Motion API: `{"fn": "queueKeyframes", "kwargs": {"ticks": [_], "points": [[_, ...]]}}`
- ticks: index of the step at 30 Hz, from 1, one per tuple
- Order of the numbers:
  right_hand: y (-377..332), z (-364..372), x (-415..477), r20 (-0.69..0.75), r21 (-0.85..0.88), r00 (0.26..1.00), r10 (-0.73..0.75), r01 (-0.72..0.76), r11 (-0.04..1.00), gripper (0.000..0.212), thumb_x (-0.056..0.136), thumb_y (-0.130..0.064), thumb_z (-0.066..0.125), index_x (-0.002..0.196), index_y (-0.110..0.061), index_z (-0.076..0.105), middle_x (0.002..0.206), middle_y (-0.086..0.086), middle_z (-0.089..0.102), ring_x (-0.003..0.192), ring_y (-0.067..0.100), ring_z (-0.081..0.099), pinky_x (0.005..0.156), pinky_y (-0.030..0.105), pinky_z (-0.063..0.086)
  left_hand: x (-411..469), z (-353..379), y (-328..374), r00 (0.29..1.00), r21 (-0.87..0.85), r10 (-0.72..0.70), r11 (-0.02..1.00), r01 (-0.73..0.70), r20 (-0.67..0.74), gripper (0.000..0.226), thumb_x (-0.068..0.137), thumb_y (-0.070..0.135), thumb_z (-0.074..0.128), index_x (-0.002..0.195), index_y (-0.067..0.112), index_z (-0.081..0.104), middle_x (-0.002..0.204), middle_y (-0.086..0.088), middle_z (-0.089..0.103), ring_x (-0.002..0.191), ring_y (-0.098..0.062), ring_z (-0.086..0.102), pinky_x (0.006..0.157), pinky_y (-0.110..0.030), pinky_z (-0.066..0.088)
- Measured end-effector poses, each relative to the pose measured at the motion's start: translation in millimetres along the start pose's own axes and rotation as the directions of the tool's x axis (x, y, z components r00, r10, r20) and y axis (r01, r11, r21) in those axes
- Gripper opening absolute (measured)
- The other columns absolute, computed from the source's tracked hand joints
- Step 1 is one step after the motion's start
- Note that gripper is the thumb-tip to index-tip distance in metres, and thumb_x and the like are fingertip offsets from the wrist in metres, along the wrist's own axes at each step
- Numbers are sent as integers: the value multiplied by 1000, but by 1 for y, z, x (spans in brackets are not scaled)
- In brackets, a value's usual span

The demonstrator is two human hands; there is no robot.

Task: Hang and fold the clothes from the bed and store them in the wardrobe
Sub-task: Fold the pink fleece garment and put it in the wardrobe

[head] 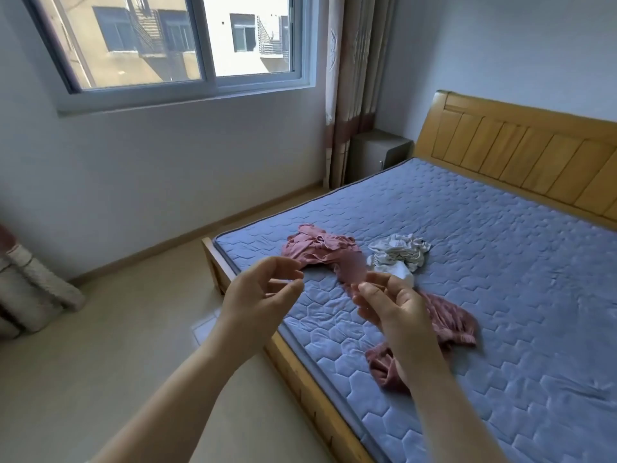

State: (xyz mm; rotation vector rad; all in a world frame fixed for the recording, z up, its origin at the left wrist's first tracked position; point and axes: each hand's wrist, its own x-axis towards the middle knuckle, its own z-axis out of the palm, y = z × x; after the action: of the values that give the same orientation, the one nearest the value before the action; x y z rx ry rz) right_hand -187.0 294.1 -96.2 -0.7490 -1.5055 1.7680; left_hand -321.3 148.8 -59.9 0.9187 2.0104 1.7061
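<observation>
The pink clothes (317, 248) lie crumpled on the bed just beyond the left hand (263, 289). More pink cloth (447, 322) is spread behind and below the right hand (390, 305). A smudged patch between the two heaps makes it impossible to tell whether they are one garment or several. A white garment (399, 255) sits bunched just past the right hand, beside the pink.

None of these pieces is folded or on a hanger, and no hanger or wardrobe is in view. By that showing the task is at or near its beginning: every garment seen has yet to be picked up, folded or hung, and carried off.

Both hands are raised side by side over the near corner of the mattress (500, 279), a little apart. Their fingers are loosely curled, with thumb and forefinger drawn close on the left. Neither has hold of any cloth that shows, and they hover above the pink heap without touching it.

Farther out past the right hand stands the wooden headboard (534, 162). A small bedside cabinet (377, 152) and a curtain (350, 78) fill the corner beyond both hands. A window (183, 45) is set high beyond the left hand.
</observation>
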Motion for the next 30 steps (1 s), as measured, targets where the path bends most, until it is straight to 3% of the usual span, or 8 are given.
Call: {"fn": "queueKeyframes", "kwargs": {"ticks": [6,12,20,26,30], "points": [[17,23,40,-121,-7,993,4,-5,1000,7,89,-13,67,95,-17,69,87,5,74,76,12,68,66,22,54,67,-15,-30,993,-22,-8,1000,11,119,19,85,10,70,95,27,69,93,10,73,78,-7,66,66,-16,50],[42,65,72,-270,-37,963,-2,-8,999,8,90,-16,66,96,-19,71,94,8,74,80,13,68,69,25,53,138,-45,-60,964,-12,-1,1000,5,265,17,86,12,70,99,24,69,96,6,73,81,-10,67,66,-11,50],[52,100,110,-476,-46,879,4,-30,998,9,91,-10,64,99,-14,67,94,8,72,76,10,66,64,21,52,219,-57,-81,889,-21,-8,1000,20,457,16,88,12,67,100,22,68,96,4,72,85,-13,68,64,-17,52],[67,90,145,-587,-30,809,46,-78,996,9,91,-10,65,94,-18,68,92,4,74,77,10,67,66,25,52,275,-32,-98,846,-26,-9,999,27,533,17,86,9,69,98,21,69,90,3,73,75,-7,67,61,-16,52],[78,71,185,-618,-20,784,58,-89,996,9,90,-8,64,95,-15,68,86,2,73,74,10,65,66,24,52,315,-2,-106,836,-29,1,999,17,549,17,85,9,69,93,23,69,90,5,74,77,-6,68,66,-17,51]]}}
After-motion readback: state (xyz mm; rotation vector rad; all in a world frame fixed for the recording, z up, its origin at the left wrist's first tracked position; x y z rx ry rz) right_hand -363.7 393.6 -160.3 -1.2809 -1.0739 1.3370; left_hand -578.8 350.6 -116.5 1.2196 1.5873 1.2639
